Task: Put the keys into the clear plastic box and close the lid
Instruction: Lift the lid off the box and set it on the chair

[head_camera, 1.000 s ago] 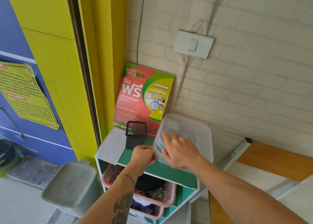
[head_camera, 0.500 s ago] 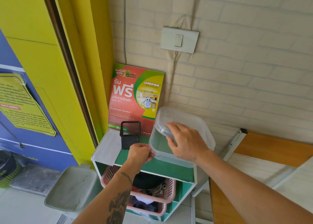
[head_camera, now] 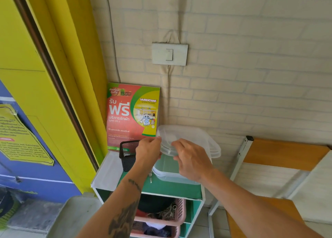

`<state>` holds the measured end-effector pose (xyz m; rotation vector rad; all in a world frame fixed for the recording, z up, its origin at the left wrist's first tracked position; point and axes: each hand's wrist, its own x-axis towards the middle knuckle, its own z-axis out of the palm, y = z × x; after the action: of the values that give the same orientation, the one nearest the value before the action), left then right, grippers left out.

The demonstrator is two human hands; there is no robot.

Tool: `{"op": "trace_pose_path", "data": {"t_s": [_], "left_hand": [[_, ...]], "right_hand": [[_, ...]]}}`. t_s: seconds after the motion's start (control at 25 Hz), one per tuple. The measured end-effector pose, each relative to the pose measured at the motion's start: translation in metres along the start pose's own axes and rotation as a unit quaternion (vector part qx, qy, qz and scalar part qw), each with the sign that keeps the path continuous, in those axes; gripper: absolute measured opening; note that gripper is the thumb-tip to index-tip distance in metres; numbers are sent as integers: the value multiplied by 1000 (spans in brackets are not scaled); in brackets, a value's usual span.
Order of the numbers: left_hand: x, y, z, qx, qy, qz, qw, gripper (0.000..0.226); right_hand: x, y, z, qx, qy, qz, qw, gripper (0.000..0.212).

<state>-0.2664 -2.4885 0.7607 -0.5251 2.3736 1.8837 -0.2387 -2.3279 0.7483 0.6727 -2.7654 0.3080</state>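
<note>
The clear plastic box [head_camera: 172, 174] stands on the green top of a small shelf unit [head_camera: 161, 187] by the wall. Its clear lid [head_camera: 190, 139] is raised and tilted above the box. My right hand [head_camera: 193, 159] grips the lid's near edge. My left hand [head_camera: 148, 151] is closed at the lid's left edge, its fingertips touching the rim. A small piece of the keys [head_camera: 150, 177] dangles below this hand, beside the box's left wall; the rest is hidden in the fist.
A black mesh holder [head_camera: 128, 156] stands left of the box, in front of a red and green poster [head_camera: 133, 115]. A pink basket [head_camera: 162, 219] fills the shelf below. An orange-edged table [head_camera: 285, 154] leans at the right, and a grey bin [head_camera: 71, 218] sits at lower left.
The lid has come up off the box and now tilts higher. My left hand rose from the box's front corner to the lid's left edge.
</note>
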Motion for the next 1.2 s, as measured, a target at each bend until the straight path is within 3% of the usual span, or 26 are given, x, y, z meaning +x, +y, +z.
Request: {"op": "trace_pose_path", "data": {"t_s": [0.12, 0.24, 0.36, 0.44, 0.52, 0.6, 0.64, 0.72, 0.8, 0.96, 1.2], "left_hand": [[0, -1, 12, 25, -9, -11, 1000, 32], [9, -11, 18, -33, -20, -32, 999, 32], [-1, -6, 15, -96, -34, -54, 993, 7], [-3, -6, 13, -123, -30, -63, 990, 20], [-9, -5, 12, -136, -34, -57, 988, 24], [-15, -4, 12, -151, -37, -51, 986, 25], [-19, -4, 12, -160, -42, -45, 985, 30], [-26, -3, 14, -169, -50, -27, 984, 39], [-33, -2, 19, -139, -48, -2, 989, 44], [-63, 15, 50, 39, -26, 73, 996, 45], [-127, 19, 184, 160, -54, 78, 983, 31]], "right_hand": [[-4, 1, 4, -25, 9, -16, 1000, 38], [-9, 2, 4, -13, -38, -22, 999, 45], [-18, 17, -5, 80, -54, 69, 993, 58], [-28, 36, -13, 121, -18, 171, 978, 61], [-38, 52, -27, 175, 4, 288, 941, 59], [-43, 59, -40, 316, -3, 385, 867, 48], [-45, 62, -45, 383, -5, 413, 827, 43], [-50, 72, -45, 435, 21, 424, 794, 37], [-57, 81, -43, 453, 58, 414, 788, 43], [-89, 114, -49, 461, 103, 413, 779, 62], [-210, 209, -71, 400, 102, 451, 791, 63]]}}
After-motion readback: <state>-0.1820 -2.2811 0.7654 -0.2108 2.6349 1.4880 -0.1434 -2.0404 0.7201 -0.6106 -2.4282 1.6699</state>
